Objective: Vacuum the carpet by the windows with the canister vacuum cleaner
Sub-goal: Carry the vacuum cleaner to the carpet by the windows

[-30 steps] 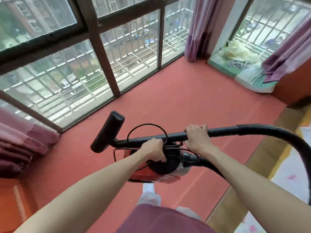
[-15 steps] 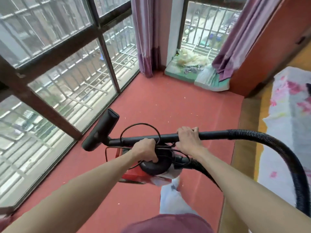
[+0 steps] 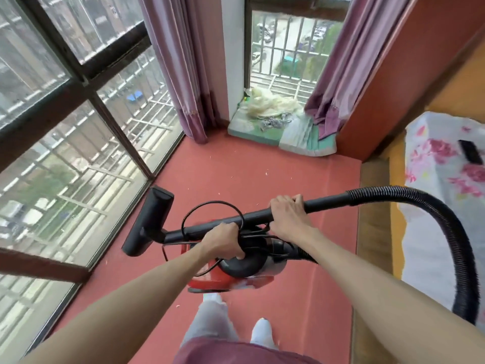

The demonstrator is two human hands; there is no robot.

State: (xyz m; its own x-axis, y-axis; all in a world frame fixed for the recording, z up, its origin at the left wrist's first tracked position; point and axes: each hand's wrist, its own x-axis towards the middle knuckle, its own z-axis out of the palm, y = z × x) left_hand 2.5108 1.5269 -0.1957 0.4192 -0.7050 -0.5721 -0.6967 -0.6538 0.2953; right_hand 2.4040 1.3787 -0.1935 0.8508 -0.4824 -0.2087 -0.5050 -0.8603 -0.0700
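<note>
A red and black canister vacuum (image 3: 236, 274) hangs above the red carpet (image 3: 249, 169), lifted off the floor. My left hand (image 3: 224, 241) is closed on the canister's black handle, with loops of black cord beside it. My right hand (image 3: 288, 215) grips the black wand (image 3: 252, 219), which lies level across the view. The black floor nozzle (image 3: 149, 222) sticks out at the wand's left end, in the air near the windows. The ribbed black hose (image 3: 443, 222) arcs off to the right and down.
Tall barred windows (image 3: 78, 143) line the left side. Purple curtains (image 3: 183, 67) hang in the far corner, beside a low green ledge (image 3: 262, 135) with cloth piled on it. A bed with a flowered sheet (image 3: 446, 179) stands at the right. Small bits of litter dot the carpet.
The view has swung right and forward along the windows toward the far corner. Both hands keep the same hold on the canister handle and wand, and the vacuum stays lifted.
</note>
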